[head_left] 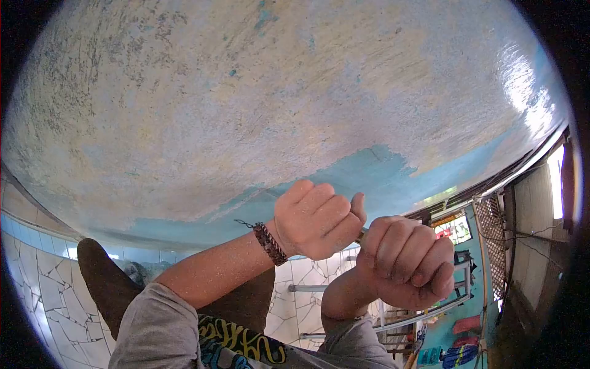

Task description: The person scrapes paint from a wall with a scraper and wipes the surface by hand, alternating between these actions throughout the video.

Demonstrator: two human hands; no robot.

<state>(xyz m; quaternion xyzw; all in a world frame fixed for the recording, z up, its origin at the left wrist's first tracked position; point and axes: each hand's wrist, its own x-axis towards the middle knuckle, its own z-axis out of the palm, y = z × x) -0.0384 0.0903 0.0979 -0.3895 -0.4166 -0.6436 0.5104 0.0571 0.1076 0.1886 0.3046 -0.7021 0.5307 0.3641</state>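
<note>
A large curved-looking surface (246,111), patchy beige and pale grey over light blue, fills the upper view. My left hand (319,221), with a dark braided bracelet (269,244) at its wrist, is closed with its back to the camera and its thumb raised. Beside it on the right, my right hand (407,261) is closed with its curled fingers facing the camera. A small brownish bit shows between the two fists. What either hand holds, if anything, is hidden. Pale dust speckles my left hand and forearm.
Below is a floor of irregular pale tiles (74,313). A metal ladder-like frame (393,317) stands behind my right arm. At the far right are a lattice panel (491,240), a turquoise wall (476,270) and red and blue items (461,353).
</note>
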